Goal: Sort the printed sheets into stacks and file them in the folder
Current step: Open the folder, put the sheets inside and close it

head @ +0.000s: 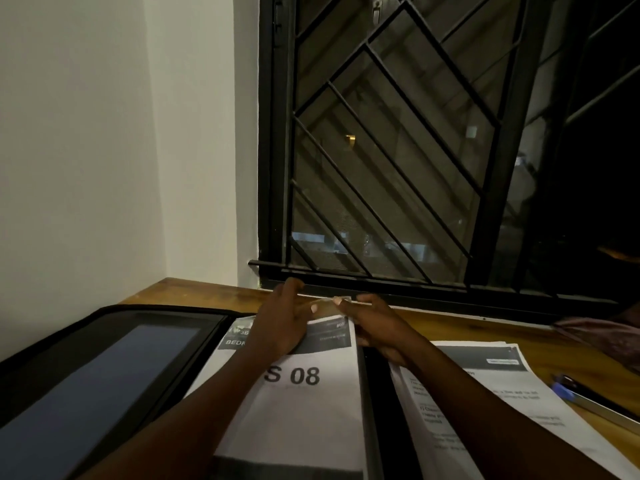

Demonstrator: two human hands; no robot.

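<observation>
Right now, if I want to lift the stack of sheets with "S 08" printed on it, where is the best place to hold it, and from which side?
Probably the far short edge of the S 08 stack, from the window side. Both the left hand and right hand are already there, and that edge seems to project past the open folder. The right long edge lies close against the folder's black spine, so fingers fit poorly there.

I read "S 08" in large bold type on the top sheet; its dark header showed "BEDR", cut off by my left hand. Other print was too blurred.
</observation>
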